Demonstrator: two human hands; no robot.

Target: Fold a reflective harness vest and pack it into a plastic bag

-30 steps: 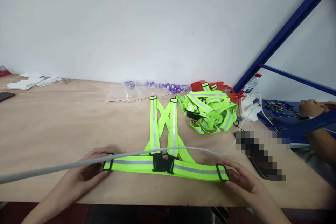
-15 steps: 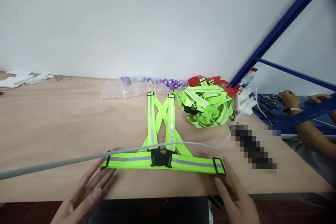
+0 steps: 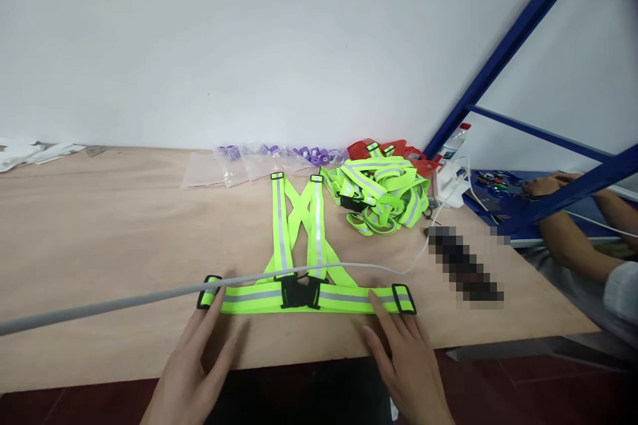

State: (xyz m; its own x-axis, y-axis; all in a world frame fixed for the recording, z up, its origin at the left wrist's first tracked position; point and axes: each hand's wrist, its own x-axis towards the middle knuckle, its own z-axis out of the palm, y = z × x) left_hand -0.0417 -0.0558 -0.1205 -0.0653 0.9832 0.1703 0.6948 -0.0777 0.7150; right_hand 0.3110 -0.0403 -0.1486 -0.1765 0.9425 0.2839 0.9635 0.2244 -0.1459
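Note:
A neon-yellow reflective vest [image 3: 343, 298] made of straps lies flat on the table, its shoulder straps crossed behind and its waist belt running across the front. At the belt's middle sits a black buckle [image 3: 300, 292]. My left hand [image 3: 199, 345] rests at the belt's left end, index fingertip on the strap by the black slider, fingers apart. Over on the other end, my right hand [image 3: 403, 352] has its fingers spread, with the index fingertip on the belt just inside the right slider. Neither hand grips anything.
A grey cable [image 3: 149, 299] crosses above the belt. Behind are a heap of similar vests [image 3: 389, 192], clear bags with purple items [image 3: 279, 159] and a red bag [image 3: 413, 151]. A bottle [image 3: 454, 141] stands near the blue frame [image 3: 513, 26]. At right, another person's arms [image 3: 573, 246] show.
My hands have moved from outside the belt's ends inward, fingertips now on top of the strap. The view has shifted slightly. The other person's hands have changed position.

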